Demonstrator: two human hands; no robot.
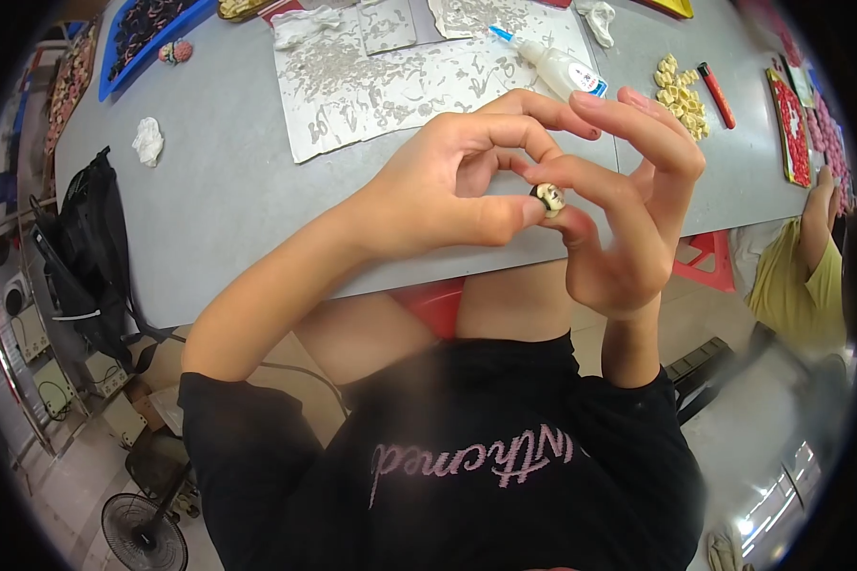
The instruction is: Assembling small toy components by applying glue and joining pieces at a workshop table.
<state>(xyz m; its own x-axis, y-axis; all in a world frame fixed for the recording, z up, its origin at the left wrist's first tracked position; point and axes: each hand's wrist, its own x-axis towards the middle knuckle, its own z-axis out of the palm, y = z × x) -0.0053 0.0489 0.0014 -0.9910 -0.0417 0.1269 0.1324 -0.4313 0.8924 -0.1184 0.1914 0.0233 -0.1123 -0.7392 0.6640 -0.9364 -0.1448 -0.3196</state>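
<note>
Between my two hands, over the near edge of the grey table [219,209], is a small cream and black figurine piece [549,197]. It looks like a tiny head with dark markings. My left hand [467,176] pinches its dark side between thumb and fingers. From the other side, my right hand [628,209] closes thumb and index finger on the same piece, its other fingers raised and curled. Fingertips cover part of the piece. Just beyond my hands lies a clear glue bottle [562,68] with a blue tip, on its side.
White paper sheets [343,114] with grey smears lie beyond my hands. At right are a pile of small cream pieces [681,95] and a red marker [716,95]. A blue tray [114,71], crumpled tissue [148,142] and black backpack [90,238] are left. Another person [805,266] sits far right.
</note>
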